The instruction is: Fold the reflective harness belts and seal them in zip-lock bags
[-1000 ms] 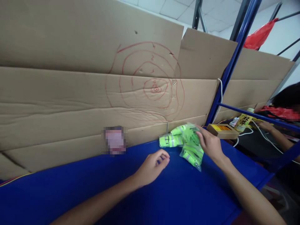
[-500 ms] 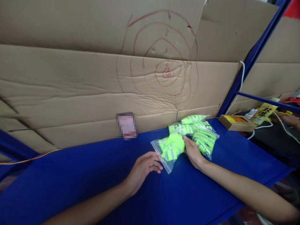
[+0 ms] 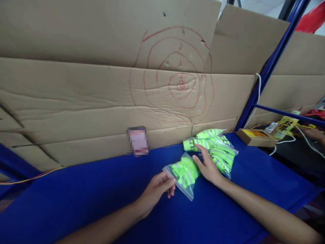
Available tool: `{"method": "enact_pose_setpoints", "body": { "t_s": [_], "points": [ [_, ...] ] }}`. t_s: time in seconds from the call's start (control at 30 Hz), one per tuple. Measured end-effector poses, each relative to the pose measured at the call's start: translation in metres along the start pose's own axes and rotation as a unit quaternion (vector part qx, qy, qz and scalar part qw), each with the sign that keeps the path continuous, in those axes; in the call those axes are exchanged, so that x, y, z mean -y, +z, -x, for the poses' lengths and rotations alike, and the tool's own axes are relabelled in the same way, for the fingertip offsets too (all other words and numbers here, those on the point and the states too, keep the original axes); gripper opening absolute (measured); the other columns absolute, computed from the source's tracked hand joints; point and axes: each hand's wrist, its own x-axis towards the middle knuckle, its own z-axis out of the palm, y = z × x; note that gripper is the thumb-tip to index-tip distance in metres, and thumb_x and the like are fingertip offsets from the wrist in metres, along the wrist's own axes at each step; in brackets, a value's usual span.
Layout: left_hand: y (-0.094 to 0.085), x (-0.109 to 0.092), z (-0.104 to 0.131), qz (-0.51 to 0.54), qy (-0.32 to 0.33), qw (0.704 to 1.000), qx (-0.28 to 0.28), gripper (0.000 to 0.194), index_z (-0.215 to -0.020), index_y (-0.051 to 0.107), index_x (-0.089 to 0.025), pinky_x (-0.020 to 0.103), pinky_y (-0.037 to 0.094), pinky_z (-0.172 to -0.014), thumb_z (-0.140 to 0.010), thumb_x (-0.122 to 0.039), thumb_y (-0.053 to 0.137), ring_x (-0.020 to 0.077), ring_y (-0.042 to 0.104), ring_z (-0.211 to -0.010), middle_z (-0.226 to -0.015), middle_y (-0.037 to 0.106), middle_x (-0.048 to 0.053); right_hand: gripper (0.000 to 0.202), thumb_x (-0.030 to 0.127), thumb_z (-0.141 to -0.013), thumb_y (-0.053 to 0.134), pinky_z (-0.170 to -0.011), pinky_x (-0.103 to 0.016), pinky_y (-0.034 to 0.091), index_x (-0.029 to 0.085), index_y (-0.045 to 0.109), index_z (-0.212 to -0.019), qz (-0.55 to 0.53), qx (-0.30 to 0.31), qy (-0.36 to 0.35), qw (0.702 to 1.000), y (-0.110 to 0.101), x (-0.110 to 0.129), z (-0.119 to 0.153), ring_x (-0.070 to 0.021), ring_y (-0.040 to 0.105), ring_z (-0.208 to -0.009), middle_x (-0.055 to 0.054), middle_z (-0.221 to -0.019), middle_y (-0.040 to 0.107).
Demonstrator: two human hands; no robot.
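Observation:
A clear zip bag (image 3: 186, 173) holds a folded neon-yellow reflective vest or strap with grey bands, tilted over the blue tabletop (image 3: 122, 206). My left hand (image 3: 161, 184) pinches the bag's zip edge at its left corner. Beside the bag's right side is my right hand (image 3: 207, 164), thumb and fingers apart and holding nothing. Just behind that hand lies a pile of similar bagged neon items (image 3: 220, 154), one showing a dark buckle. The right hand partly hides this pile.
Cardboard (image 3: 101, 84) with red hand-drawn rings backs the table. A blurred pinkish packet (image 3: 138, 140) leans against it. To the right are a brown box (image 3: 256, 137), a yellow bottle (image 3: 286, 125), white cables and a blue frame post (image 3: 276, 57). Another person's hand (image 3: 313, 134) shows at the far right.
My left hand has closed on the bag's zip edge. My right hand has let go of the bag and spread its fingers toward the pile. The view has tilted up slightly.

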Motion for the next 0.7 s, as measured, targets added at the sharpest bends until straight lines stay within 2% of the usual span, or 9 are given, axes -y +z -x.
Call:
{"method": "enact_pose_setpoints", "body": {
  "t_s": [0.03, 0.07, 0.13, 0.23, 0.3, 0.37, 0.47, 0.57, 0.7],
  "points": [
    [0.0, 0.0, 0.0, 0.001, 0.003, 1.0, -0.005, 0.043, -0.083, 0.061, -0.013, 0.023, 0.047, -0.059, -0.089, -0.054, 0.073, 0.0107, 0.058, -0.064, -0.072, 0.062, 0.001, 0.054, 0.063, -0.094, 0.06, -0.122, -0.049, 0.034, 0.022, 0.062, -0.129, 0.035, 0.003, -0.037, 0.999, -0.001, 0.013, 0.005, -0.0295, 0.047, -0.141, -0.014, -0.143, 0.057],
    [0.001, 0.0, 0.0, 0.002, 0.006, 1.0, -0.01, 0.043, -0.082, 0.06, -0.013, 0.023, 0.046, -0.059, -0.089, -0.054, 0.072, 0.0102, 0.057, -0.063, -0.071, 0.061, 0.001, 0.045, 0.059, -0.099, 0.054, -0.117, -0.049, 0.038, 0.022, 0.065, -0.12, 0.102, 0.023, -0.089, 0.991, 0.0, 0.027, 0.011, -0.0297, 0.053, -0.133, -0.015, -0.13, 0.063],
    [0.001, 0.0, 0.001, 0.003, 0.011, 1.0, -0.019, 0.043, -0.082, 0.06, -0.014, 0.022, 0.044, -0.059, -0.088, -0.054, 0.073, 0.0094, 0.055, -0.061, -0.068, 0.06, 0.0, 0.037, 0.057, -0.098, 0.058, -0.096, -0.042, 0.049, 0.022, 0.067, -0.101, 0.201, 0.145, -0.157, 0.956, 0.006, 0.053, 0.026, -0.0253, 0.065, -0.098, -0.009, -0.1, 0.07],
    [0.001, 0.001, 0.001, -0.004, 0.014, 1.0, -0.026, 0.044, -0.082, 0.062, -0.013, 0.022, 0.043, -0.058, -0.087, -0.056, 0.074, 0.0094, 0.054, -0.059, -0.065, 0.06, 0.0, 0.03, 0.051, -0.095, 0.066, -0.073, -0.03, 0.045, 0.021, 0.067, -0.099, 0.234, 0.247, -0.12, 0.933, 0.017, 0.074, 0.039, -0.0172, 0.061, -0.076, -0.004, -0.088, 0.07],
    [0.001, 0.001, 0.002, -0.016, 0.014, 1.0, -0.023, 0.045, -0.08, 0.064, -0.013, 0.022, 0.043, -0.057, -0.086, -0.056, 0.074, 0.01, 0.055, -0.059, -0.065, 0.062, 0.001, 0.026, 0.045, -0.098, 0.064, -0.067, -0.026, 0.041, 0.019, 0.067, -0.093, 0.178, 0.274, -0.092, 0.94, 0.021, 0.073, 0.038, -0.0134, 0.056, -0.071, -0.002, -0.083, 0.067],
    [0.002, 0.002, 0.003, -0.034, 0.015, 0.999, -0.013, 0.044, -0.077, 0.066, -0.013, 0.023, 0.044, -0.056, -0.082, -0.055, 0.078, 0.0109, 0.057, -0.059, -0.067, 0.066, 0.003, 0.031, 0.046, -0.096, 0.066, -0.062, -0.023, 0.038, 0.018, 0.066, -0.084, 0.068, 0.314, -0.039, 0.946, 0.02, 0.065, 0.033, -0.0105, 0.05, -0.064, 0.0, -0.073, 0.062],
    [0.006, 0.002, 0.007, -0.059, 0.028, 0.998, -0.005, 0.043, -0.078, 0.07, -0.013, 0.022, 0.043, -0.056, -0.081, -0.054, 0.079, 0.0109, 0.057, -0.059, -0.069, 0.068, 0.005, 0.039, 0.051, -0.085, 0.076, -0.057, -0.021, 0.034, 0.017, 0.062, -0.075, -0.085, 0.36, 0.072, 0.926, 0.016, 0.055, 0.027, -0.0082, 0.045, -0.06, 0.003, -0.066, 0.059],
    [0.009, 0.0, 0.011, -0.077, 0.045, 0.996, -0.009, 0.041, -0.078, 0.072, -0.013, 0.022, 0.042, -0.055, -0.085, -0.054, 0.075, 0.0106, 0.055, -0.057, -0.064, 0.064, 0.002, 0.038, 0.049, -0.081, 0.078, -0.06, -0.022, 0.035, 0.016, 0.061, -0.074, -0.136, 0.355, 0.12, 0.917, 0.016, 0.054, 0.025, -0.0086, 0.047, -0.063, 0.0, -0.073, 0.065],
    [0.008, -0.001, 0.011, -0.1, 0.058, 0.993, -0.016, 0.041, -0.078, 0.073, -0.013, 0.022, 0.04, -0.054, -0.088, -0.052, 0.072, 0.0105, 0.053, -0.055, -0.059, 0.06, 0.002, 0.037, 0.047, -0.083, 0.076, -0.06, -0.022, 0.033, 0.016, 0.058, -0.073, -0.138, 0.32, 0.12, 0.93, 0.021, 0.056, 0.029, -0.0089, 0.044, -0.064, 0.002, -0.069, 0.058]
  ]
}}
